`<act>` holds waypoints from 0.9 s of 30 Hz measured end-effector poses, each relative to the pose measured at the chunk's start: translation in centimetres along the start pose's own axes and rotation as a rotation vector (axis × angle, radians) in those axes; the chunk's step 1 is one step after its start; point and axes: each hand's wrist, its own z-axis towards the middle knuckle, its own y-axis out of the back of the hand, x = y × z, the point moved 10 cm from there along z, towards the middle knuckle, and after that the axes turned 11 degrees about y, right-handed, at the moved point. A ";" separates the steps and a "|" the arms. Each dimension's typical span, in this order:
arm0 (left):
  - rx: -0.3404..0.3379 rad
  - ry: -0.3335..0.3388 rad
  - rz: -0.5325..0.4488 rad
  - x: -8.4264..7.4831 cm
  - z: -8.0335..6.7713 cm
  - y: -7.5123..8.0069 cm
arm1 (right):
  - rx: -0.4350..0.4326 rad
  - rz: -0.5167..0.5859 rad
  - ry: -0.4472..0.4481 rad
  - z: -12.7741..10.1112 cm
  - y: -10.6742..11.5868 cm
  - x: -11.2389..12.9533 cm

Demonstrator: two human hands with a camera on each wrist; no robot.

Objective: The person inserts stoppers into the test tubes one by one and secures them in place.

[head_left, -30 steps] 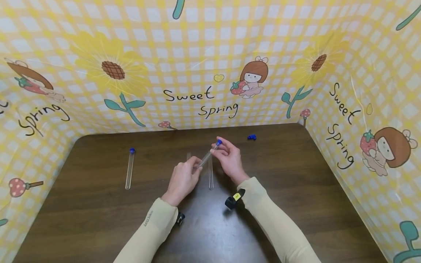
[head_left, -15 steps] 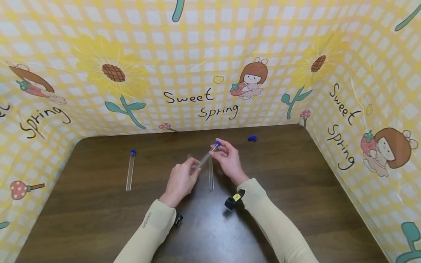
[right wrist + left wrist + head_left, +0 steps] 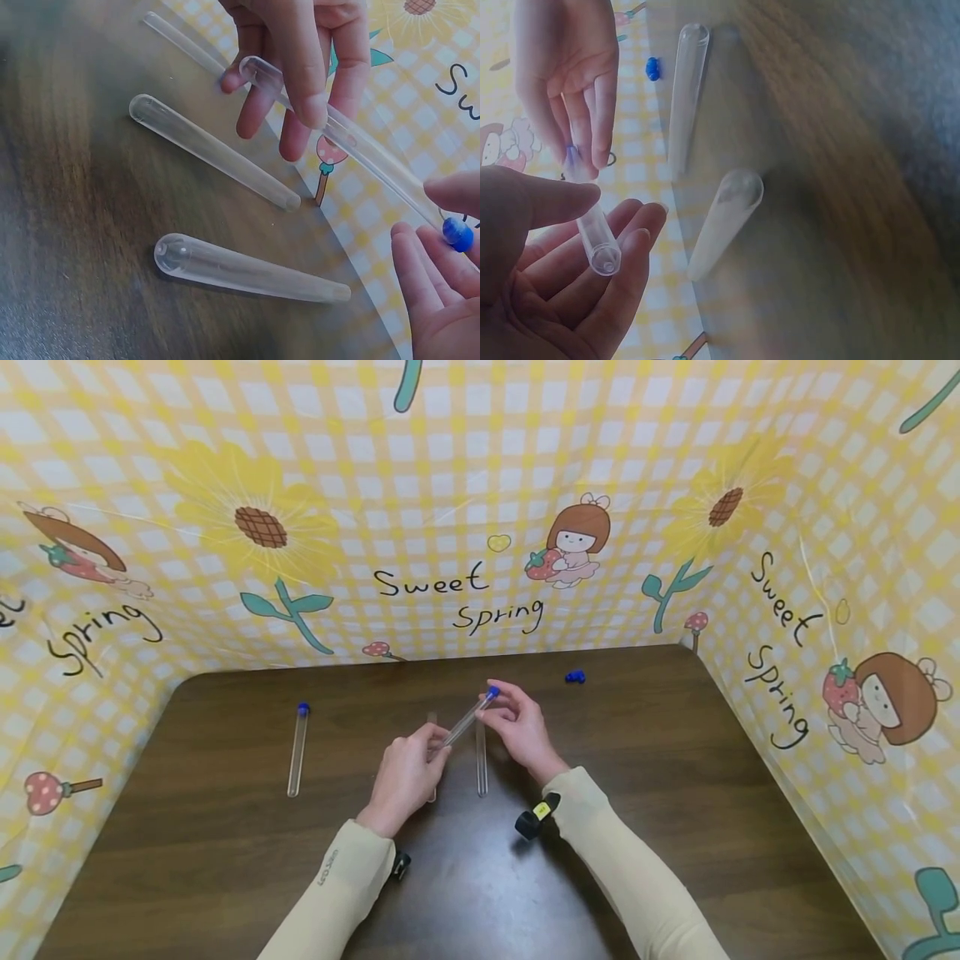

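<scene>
A clear test tube (image 3: 465, 721) with a blue cap (image 3: 491, 692) is held slanted above the brown table (image 3: 675, 793). My left hand (image 3: 438, 747) grips its closed lower end (image 3: 600, 244) between thumb and fingers. My right hand (image 3: 491, 706) pinches the capped upper end, and in the right wrist view the cap (image 3: 457, 234) lies between my thumb and fingertips (image 3: 420, 255). Two uncapped tubes lie under the hands: one (image 3: 481, 764) just right of the left hand, the other (image 3: 432, 720) partly hidden by it. Both show in the wrist views (image 3: 214, 150) (image 3: 247, 270).
A capped tube (image 3: 297, 756) lies on the table's left side. A loose blue cap (image 3: 575, 677) sits at the back right. Yellow checked printed walls (image 3: 480, 527) close the table in at the back and on both sides.
Both hands and the held tube have drifted slightly to the left. The grips look the same, and the tubes on the table have not moved.
</scene>
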 end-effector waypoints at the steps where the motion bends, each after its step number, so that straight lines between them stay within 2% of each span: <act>1: -0.002 -0.002 0.000 0.0 0.0 0.1 | -0.002 -0.007 -0.003 0.0 0.1 0.0; 12: -0.032 -0.022 -0.015 0.5 -0.1 1.4 | -0.058 -0.034 -0.006 0.1 1.2 -0.2; 27: -0.041 0.038 -0.005 2.5 -0.1 2.7 | -0.115 -0.091 -0.012 0.1 3.5 -0.7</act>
